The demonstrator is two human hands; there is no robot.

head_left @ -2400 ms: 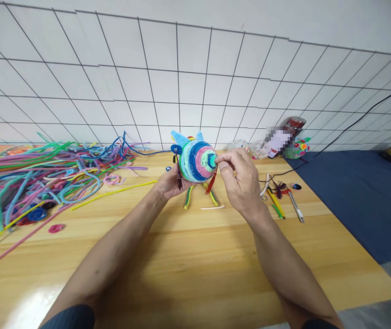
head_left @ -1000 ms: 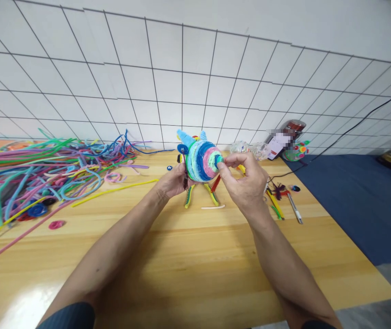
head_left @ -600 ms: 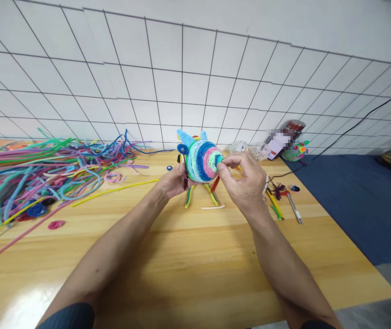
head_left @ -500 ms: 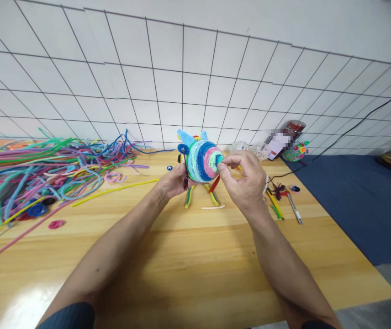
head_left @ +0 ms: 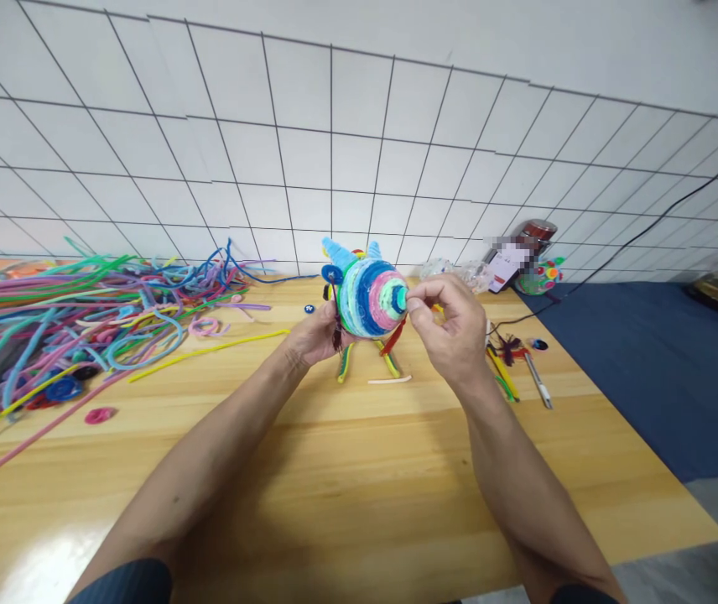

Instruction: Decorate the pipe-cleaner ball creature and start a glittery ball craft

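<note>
A round craft figure [head_left: 365,295] wound in bands of blue, pale green and pink pipe cleaner is held up above the wooden table. Light-blue pointed ears, a dark blue button and yellow-green legs stick out from it. My left hand [head_left: 314,335] is closed around its left side, with some fingers hidden behind it. At its right end, where the coil finishes in a small teal tip [head_left: 400,297], my right hand [head_left: 450,323] pinches with thumb and forefinger. Below the figure lies a short pale strip [head_left: 389,380].
A heap of coloured pipe cleaners [head_left: 82,310] covers the left side of the table. To the right lie a craft knife [head_left: 538,382] and a yellow stick [head_left: 502,373]. A phone [head_left: 510,264] and a decorated ornament [head_left: 540,277] stand near the wall, beside a dark blue cloth [head_left: 629,352].
The figure has turned slightly, and its teal tip shows more plainly. My right fingers have shifted a little off the end of the coil. The whole view has drifted slightly.
</note>
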